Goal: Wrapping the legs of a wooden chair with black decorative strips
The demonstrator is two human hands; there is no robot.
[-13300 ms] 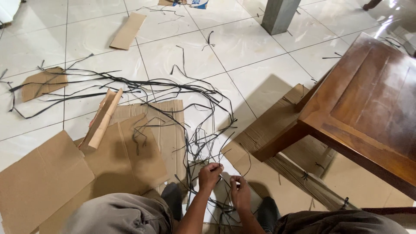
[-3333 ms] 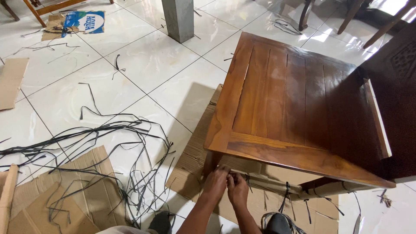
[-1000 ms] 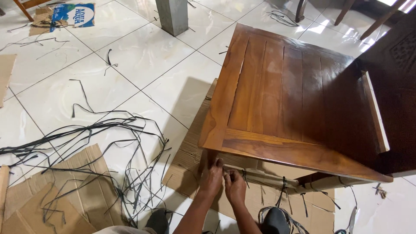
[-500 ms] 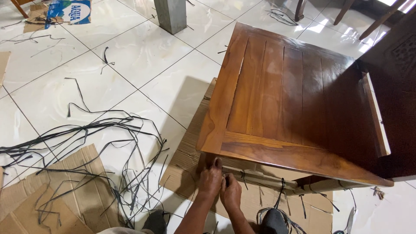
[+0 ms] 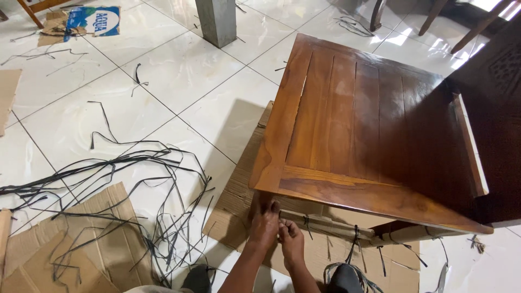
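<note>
A dark brown wooden chair (image 5: 358, 130) stands on the tiled floor. Its lower rail (image 5: 331, 225) is wrapped in brown cardboard and tied with black straps. My left hand (image 5: 264, 223) presses on the cardboard wrap at the chair's front left leg, just under the seat corner. My right hand (image 5: 293, 244) sits right beside it, fingers pinched on a thin black strap at the rail's left end. Both hands touch each other. What lies between the fingers is mostly hidden.
A tangle of loose black straps (image 5: 135, 179) spreads over the floor at left, partly over flat cardboard sheets (image 5: 70, 239). More cardboard (image 5: 239, 184) lies under the chair. A grey pillar (image 5: 216, 19) stands behind, other chair legs (image 5: 434, 16) at the top right.
My hands stay at the chair's front left leg; the right hand has shifted slightly down and right along the rail. The view has tilted a little.
</note>
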